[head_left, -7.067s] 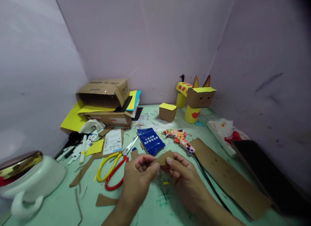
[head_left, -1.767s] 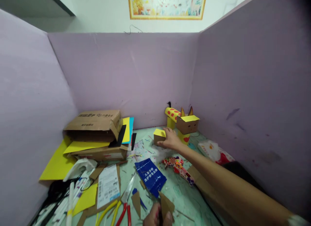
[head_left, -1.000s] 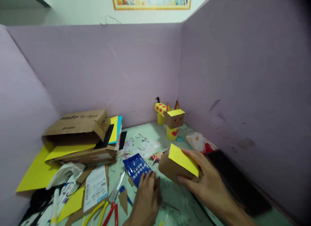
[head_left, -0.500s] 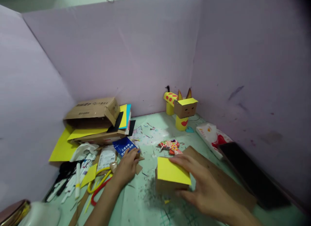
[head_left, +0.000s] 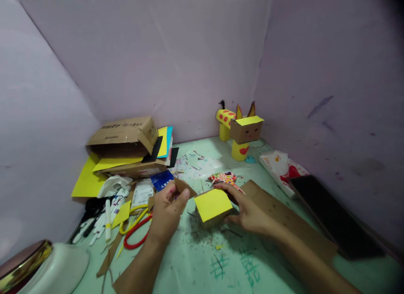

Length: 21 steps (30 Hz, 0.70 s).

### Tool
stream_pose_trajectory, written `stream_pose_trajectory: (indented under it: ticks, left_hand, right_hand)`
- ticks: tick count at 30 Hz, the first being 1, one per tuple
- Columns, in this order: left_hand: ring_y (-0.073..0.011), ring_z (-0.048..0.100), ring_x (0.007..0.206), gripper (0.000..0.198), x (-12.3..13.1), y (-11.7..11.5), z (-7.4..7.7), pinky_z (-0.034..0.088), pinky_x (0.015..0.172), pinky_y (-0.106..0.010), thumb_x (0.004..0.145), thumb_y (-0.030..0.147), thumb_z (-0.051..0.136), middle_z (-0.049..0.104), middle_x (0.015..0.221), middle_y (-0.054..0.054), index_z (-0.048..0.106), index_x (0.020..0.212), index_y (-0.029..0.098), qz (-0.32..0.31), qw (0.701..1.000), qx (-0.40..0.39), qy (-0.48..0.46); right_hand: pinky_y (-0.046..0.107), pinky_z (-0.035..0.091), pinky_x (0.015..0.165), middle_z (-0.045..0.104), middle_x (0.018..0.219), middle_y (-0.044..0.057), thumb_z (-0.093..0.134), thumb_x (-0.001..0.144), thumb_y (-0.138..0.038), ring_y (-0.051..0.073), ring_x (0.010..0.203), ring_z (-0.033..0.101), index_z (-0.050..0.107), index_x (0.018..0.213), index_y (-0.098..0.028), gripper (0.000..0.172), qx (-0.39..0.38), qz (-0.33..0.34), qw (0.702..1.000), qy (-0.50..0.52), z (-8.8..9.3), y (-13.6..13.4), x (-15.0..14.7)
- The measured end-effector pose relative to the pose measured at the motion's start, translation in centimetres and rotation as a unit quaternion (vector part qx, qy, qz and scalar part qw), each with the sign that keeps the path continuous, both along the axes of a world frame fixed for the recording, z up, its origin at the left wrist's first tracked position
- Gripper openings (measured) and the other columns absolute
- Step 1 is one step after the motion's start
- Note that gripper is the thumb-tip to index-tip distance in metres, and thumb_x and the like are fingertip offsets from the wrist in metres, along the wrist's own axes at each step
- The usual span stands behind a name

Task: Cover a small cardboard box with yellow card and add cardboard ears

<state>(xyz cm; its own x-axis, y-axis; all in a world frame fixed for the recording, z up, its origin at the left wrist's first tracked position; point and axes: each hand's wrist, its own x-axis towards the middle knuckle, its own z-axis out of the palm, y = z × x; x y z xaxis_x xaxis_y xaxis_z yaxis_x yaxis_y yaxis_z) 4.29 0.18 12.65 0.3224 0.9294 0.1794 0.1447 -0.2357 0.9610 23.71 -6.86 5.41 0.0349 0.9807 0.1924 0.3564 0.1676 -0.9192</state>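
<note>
My left hand pinches a small brown cardboard piece above the table, beside the blue packet. Just right of it is a small box with a yellow paper top. My right hand grips this box from its right side, thumb low and fingers at the upper edge. Behind the box lies a flowered red-and-white scrap. At the back right stands a yellow animal figure with a cardboard box head, pointed ears and red spots.
Scissors with yellow and red handles, markers and an open carton are on the left. Flat cardboard, a black slab and a white-and-red packet lie right.
My left hand has lifted the cardboard piece off the area by the blue packet and come closer to the box. The box is turned and shifted slightly left and up in view.
</note>
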Motion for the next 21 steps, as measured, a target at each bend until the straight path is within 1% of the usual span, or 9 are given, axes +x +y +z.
stream_pose_trajectory:
  ticks: [3, 6, 8, 11, 13, 14, 17, 19, 21]
  left_hand:
    - [-0.0134, 0.051, 0.060, 0.015, 1.2, 0.1, 0.5, 0.041, 0.056, -0.024, 0.071, 0.029, 0.058, 0.058, 0.061, 0.000, 0.059, 0.064, 0.015, -0.032, 0.996, 0.042, 0.065]
    - [-0.0137, 0.052, 0.061, 0.012, 1.7, 0.3, 0.5, 0.041, 0.059, -0.025, 0.070, 0.025, 0.057, 0.060, 0.062, 0.000, 0.060, 0.064, 0.015, -0.030, 0.993, 0.041, 0.105]
    - [-0.0141, 0.054, 0.063, 0.010, 1.8, 0.3, 0.4, 0.043, 0.060, -0.026, 0.066, 0.023, 0.059, 0.063, 0.066, 0.000, 0.063, 0.069, 0.015, -0.026, 0.996, 0.015, 0.088]
    - [-0.0136, 0.056, 0.060, 0.010, 2.0, 0.1, 0.0, 0.045, 0.060, -0.025, 0.061, 0.020, 0.063, 0.065, 0.064, 0.000, 0.065, 0.069, 0.014, -0.003, 0.999, -0.020, 0.038]
    - [-0.0139, 0.058, 0.060, 0.011, 2.3, -0.2, -0.4, 0.047, 0.060, -0.026, 0.061, 0.021, 0.063, 0.067, 0.064, -0.001, 0.067, 0.068, 0.014, 0.016, 0.999, -0.023, 0.019]
    - [-0.0144, 0.059, 0.061, 0.012, 2.4, -0.4, -0.5, 0.047, 0.060, -0.026, 0.062, 0.022, 0.063, 0.068, 0.065, -0.001, 0.068, 0.069, 0.014, 0.024, 0.999, -0.020, 0.016]
    - [-0.0151, 0.060, 0.061, 0.011, 2.7, -1.0, -0.6, 0.048, 0.058, -0.025, 0.063, 0.022, 0.061, 0.069, 0.064, -0.001, 0.068, 0.068, 0.015, 0.047, 0.999, 0.004, 0.026]
    - [-0.0142, 0.059, 0.058, 0.008, 2.8, -1.3, -0.6, 0.047, 0.056, -0.024, 0.064, 0.022, 0.060, 0.067, 0.060, 0.001, 0.066, 0.064, 0.016, 0.067, 0.997, 0.030, 0.040]
    - [-0.0135, 0.058, 0.058, 0.007, 2.7, -1.4, -0.8, 0.046, 0.055, -0.023, 0.064, 0.021, 0.060, 0.065, 0.058, 0.002, 0.065, 0.063, 0.017, 0.078, 0.994, 0.054, 0.053]
  right_hand:
    - [0.053, 0.024, 0.107, 0.037, 0.144, 0.013, 0.076, 0.059, -0.016, 0.032, 0.133, 0.031, 0.038, 0.135, -0.025, 0.086, 0.038, -0.007, 0.997, -0.066, 0.7, -0.6, 0.0]
    - [0.055, 0.025, 0.107, 0.032, 0.147, 0.014, 0.078, 0.060, -0.030, 0.032, 0.136, 0.026, 0.032, 0.139, -0.025, 0.092, 0.057, -0.021, 0.995, -0.081, 1.5, -0.9, -0.3]
    - [0.053, 0.028, 0.106, 0.038, 0.144, 0.013, 0.075, 0.064, -0.030, 0.031, 0.134, 0.030, 0.036, 0.137, -0.024, 0.083, 0.059, -0.043, 0.995, -0.070, 2.2, -0.9, -0.3]
    - [0.048, 0.037, 0.101, 0.055, 0.130, 0.010, 0.066, 0.072, -0.025, 0.027, 0.124, 0.045, 0.053, 0.123, -0.022, 0.052, 0.071, -0.077, 0.993, -0.061, 3.4, -0.4, -0.1]
    - [0.043, 0.045, 0.092, 0.064, 0.116, 0.009, 0.058, 0.077, -0.022, 0.024, 0.111, 0.056, 0.063, 0.109, -0.021, 0.032, 0.075, -0.087, 0.992, -0.052, 4.3, 0.3, -0.1]
    - [0.040, 0.049, 0.086, 0.067, 0.109, 0.008, 0.056, 0.077, -0.021, 0.023, 0.103, 0.060, 0.066, 0.103, -0.020, 0.027, 0.071, -0.087, 0.993, -0.046, 4.6, 0.8, -0.2]
    - [0.034, 0.052, 0.071, 0.071, 0.095, 0.007, 0.056, 0.076, -0.019, 0.019, 0.082, 0.065, 0.068, 0.094, -0.019, 0.022, 0.042, -0.093, 0.994, -0.040, 4.8, 2.0, -0.9]
    - [0.033, 0.051, 0.069, 0.072, 0.091, 0.006, 0.058, 0.074, -0.018, 0.018, 0.077, 0.065, 0.069, 0.091, -0.020, 0.020, 0.035, -0.090, 0.995, -0.039, 4.4, 2.6, -1.5]
    - [0.033, 0.051, 0.070, 0.071, 0.089, 0.005, 0.059, 0.073, -0.016, 0.018, 0.078, 0.064, 0.069, 0.088, -0.020, 0.019, 0.044, -0.077, 0.996, -0.029, 3.8, 2.9, -2.1]
